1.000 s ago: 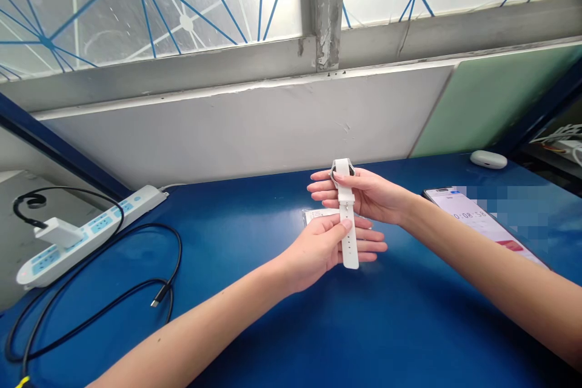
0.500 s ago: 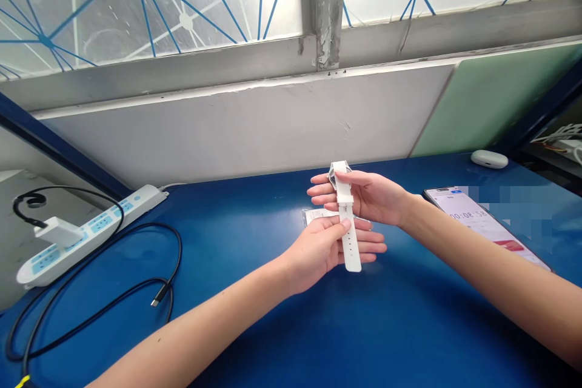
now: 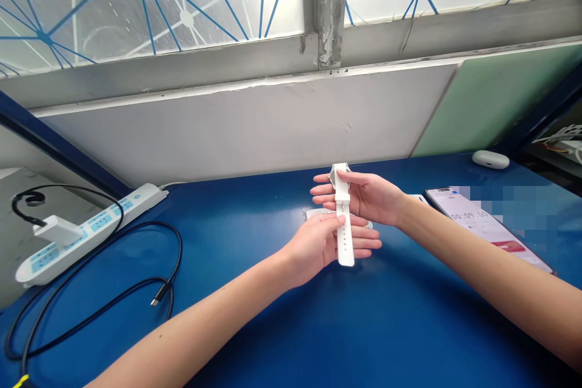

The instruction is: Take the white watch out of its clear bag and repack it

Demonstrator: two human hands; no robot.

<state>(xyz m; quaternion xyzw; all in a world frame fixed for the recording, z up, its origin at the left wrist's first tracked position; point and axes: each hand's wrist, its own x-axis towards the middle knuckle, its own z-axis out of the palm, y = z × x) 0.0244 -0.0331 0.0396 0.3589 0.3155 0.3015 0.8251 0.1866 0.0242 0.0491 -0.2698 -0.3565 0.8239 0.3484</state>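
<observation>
Left hand: the left hand (image 3: 318,245) reaches in from the lower left, palm up, fingers stretched rightward beneath the strap, its thumb pressing the holed part.
Right hand: the right hand (image 3: 375,197) comes from the lower right, fingers extended leftward, its thumb gripping the strap by the case.
Watch: the white watch (image 3: 344,239) is held by both hands above the blue table (image 3: 386,321).
Watch direction: case end toward the wall panel (image 3: 254,133), free strap tip toward the person.
Long axis: nearly straight away from the person, crossing the fingers.
</observation>
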